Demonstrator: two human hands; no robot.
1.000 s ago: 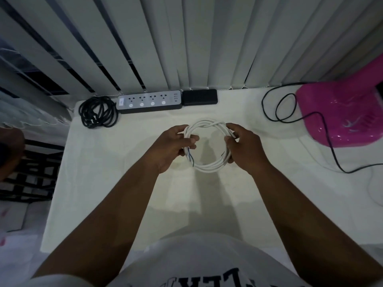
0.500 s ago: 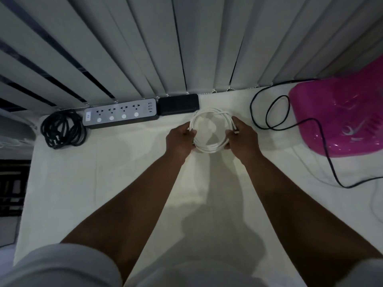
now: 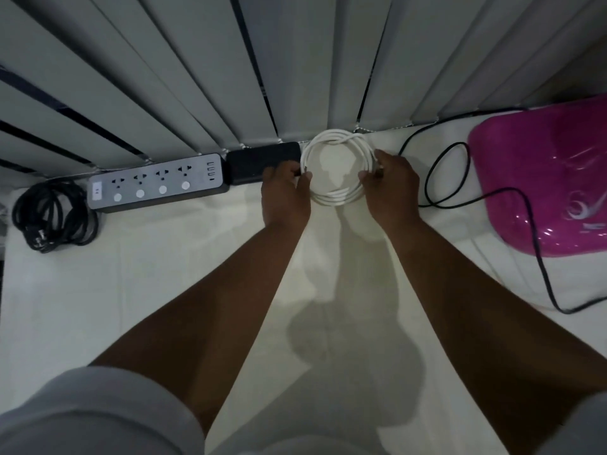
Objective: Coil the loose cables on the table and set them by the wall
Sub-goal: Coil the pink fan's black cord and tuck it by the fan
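A coiled white cable (image 3: 338,139) forms a ring at the far edge of the white table (image 3: 131,290), right against the vertical blinds. My left hand (image 3: 285,192) grips the ring's left side and my right hand (image 3: 391,185) grips its right side. A coiled black cable (image 3: 54,218) lies at the far left by the wall. A loose black cable (image 3: 437,172) loops on the table to the right of my right hand and trails toward the near right.
A grey power strip (image 3: 157,182) and a black box (image 3: 259,162) lie along the wall just left of the white coil. A glossy pink object (image 3: 545,178) sits at the right, with the black cable crossing over it.
Both hands have carried the white coil away from me, from the middle of the table to the far edge by the blinds, beside the black box.
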